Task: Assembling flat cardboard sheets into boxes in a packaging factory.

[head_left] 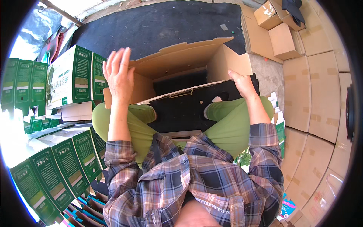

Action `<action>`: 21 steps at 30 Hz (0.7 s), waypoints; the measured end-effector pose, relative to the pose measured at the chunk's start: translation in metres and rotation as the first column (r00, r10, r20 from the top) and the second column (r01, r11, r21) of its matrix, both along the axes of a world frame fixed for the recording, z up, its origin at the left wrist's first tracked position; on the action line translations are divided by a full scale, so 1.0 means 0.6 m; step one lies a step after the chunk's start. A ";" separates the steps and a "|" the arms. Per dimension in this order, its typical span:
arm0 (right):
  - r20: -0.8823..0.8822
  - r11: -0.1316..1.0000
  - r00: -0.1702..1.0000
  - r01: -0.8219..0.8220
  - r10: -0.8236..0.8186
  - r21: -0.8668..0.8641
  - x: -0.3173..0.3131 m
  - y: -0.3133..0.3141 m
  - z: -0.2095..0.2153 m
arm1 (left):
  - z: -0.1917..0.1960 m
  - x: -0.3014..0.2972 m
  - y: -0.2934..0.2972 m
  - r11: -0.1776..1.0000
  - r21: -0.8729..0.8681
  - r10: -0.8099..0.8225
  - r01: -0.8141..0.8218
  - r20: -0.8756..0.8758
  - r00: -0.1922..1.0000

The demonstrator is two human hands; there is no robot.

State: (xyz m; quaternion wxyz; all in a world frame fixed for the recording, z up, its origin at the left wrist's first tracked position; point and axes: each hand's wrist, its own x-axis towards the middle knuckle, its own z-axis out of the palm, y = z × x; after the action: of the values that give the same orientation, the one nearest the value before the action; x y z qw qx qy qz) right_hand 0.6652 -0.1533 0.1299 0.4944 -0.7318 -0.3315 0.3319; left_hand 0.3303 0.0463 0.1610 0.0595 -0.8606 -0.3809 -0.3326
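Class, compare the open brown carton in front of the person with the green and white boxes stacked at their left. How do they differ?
The brown carton is plain; the green boxes are printed. The carton stands open, flaps up; the boxes are closed. The right hand grips the carton; no hand touches the boxes. Both look like cardboard.

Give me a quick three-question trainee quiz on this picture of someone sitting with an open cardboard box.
1. True or false: the right hand grips a side flap of the open brown corrugated cardboard box.
2. Multiple choice: where do the green-and-white printed cartons stand? A) on the person's left B) on the person's right C) inside the box
3. Fill in: the left hand is raised with its fingers ____ , against the box's left side.

Key:
1. True
2. A
3. spread open; it grips nothing that shows, and contact with the box cannot be told for sure.
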 end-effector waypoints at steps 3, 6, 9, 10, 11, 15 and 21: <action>-0.074 1.000 0.997 0.002 -0.004 -0.022 0.003 0.002 0.002 | -0.022 -0.016 0.006 0.950 -0.166 -0.262 0.266 0.043 0.964; -0.130 0.996 0.989 0.063 -0.071 -0.065 0.005 -0.002 0.000 | -0.023 -0.012 -0.008 0.844 -0.410 -0.335 0.347 0.103 0.937; -0.130 0.997 0.989 0.069 -0.071 -0.022 0.012 -0.007 -0.004 | -0.021 -0.014 -0.010 0.857 -0.417 -0.363 0.303 -0.071 0.929; -0.132 0.997 0.988 0.075 -0.078 -0.029 0.012 -0.007 -0.003 | -0.021 -0.014 -0.011 0.856 -0.419 -0.363 0.302 -0.072 0.929; -0.134 0.996 0.987 0.082 -0.086 -0.035 0.013 -0.007 -0.003 | -0.020 -0.013 -0.012 0.859 -0.422 -0.370 0.290 -0.119 0.921; -0.095 0.996 0.992 0.085 -0.088 -0.038 0.018 -0.007 -0.008 | -0.028 -0.008 -0.018 0.876 -0.403 -0.374 0.264 -0.223 0.900; -0.089 0.998 0.994 0.068 -0.068 -0.005 0.018 -0.011 -0.011 | -0.041 -0.011 -0.019 0.910 -0.342 -0.340 0.233 -0.295 0.893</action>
State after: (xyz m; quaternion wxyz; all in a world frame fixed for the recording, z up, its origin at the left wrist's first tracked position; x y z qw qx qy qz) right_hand 0.6758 -0.1596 0.1235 0.5192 -0.7275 -0.2837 0.3474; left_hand 0.3235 0.0348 0.1365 -0.0544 -0.9518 -0.2774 -0.1192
